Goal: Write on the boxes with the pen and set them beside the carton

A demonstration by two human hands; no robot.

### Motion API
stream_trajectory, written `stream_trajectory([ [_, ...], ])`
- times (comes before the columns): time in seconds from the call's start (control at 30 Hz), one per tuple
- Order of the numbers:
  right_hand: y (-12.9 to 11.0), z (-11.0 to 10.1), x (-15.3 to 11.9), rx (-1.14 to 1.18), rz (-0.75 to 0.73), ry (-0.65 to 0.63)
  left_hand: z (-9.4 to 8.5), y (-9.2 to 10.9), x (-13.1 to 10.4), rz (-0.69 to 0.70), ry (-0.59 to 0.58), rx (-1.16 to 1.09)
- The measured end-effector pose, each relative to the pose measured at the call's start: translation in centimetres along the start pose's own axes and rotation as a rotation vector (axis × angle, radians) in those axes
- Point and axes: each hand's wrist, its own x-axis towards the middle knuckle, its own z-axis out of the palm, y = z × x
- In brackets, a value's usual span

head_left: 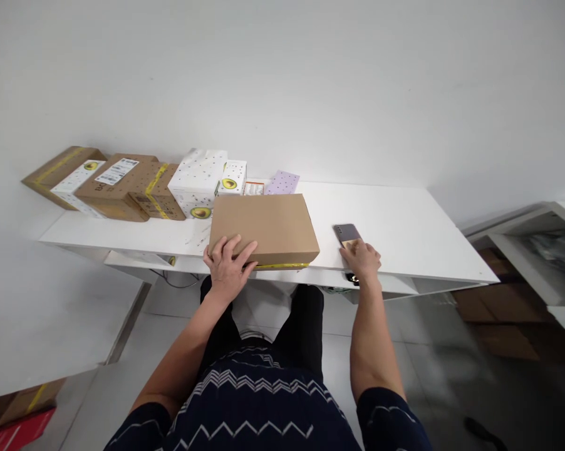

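Observation:
A brown cardboard box (266,225) lies flat at the front edge of the white desk, with yellow tape showing low on its near side. My left hand (228,266) grips its near left corner, fingers over the top and thumb along the front. Right of the box, a dark smartphone (344,232) lies camera side up. My right hand (364,260) is at the phone's near end, fingers curled together around a small yellowish patch (351,243). Whether that patch belongs to the phone or is a separate thing in the fingers, I cannot tell.
Several taped brown cartons (116,188) and white avocado-print boxes (198,181) line the left of the desk (395,219) by the wall. A lilac dotted card (283,182) lies behind my box. An open shelf under the desktop holds cables. Another shelf unit (522,250) stands right.

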Motion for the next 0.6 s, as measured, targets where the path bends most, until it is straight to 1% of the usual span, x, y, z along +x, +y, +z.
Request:
stream_trajectory([
  [0.2,-0.7,-0.8,-2.1,-0.01,0.044,0.01,-0.2,0.0,0.0,0.006,-0.003,0.002],
  [0.3,-0.2,-1.0,-3.8,0.091,0.071,0.044,-0.2,0.0,0.0,0.009,-0.001,0.009],
  [0.37,0.3,-1.1,-5.1,0.318,0.106,0.065,-0.2,0.0,0.0,0.007,-0.003,0.014],
  [0.47,0.4,-1.6,-7.7,0.9,0.195,0.046,-0.2,0.0,0.0,0.0,-0.014,0.02],
  [0.53,-0.3,-2.4,-9.8,1.287,0.194,-0.039,-0.2,0.0,0.0,-0.008,-0.023,0.02],
  [0.6,-1.7,-3.7,-12.1,1.583,0.107,-0.185,-0.2,0.0,0.0,-0.017,-0.033,0.012],
])
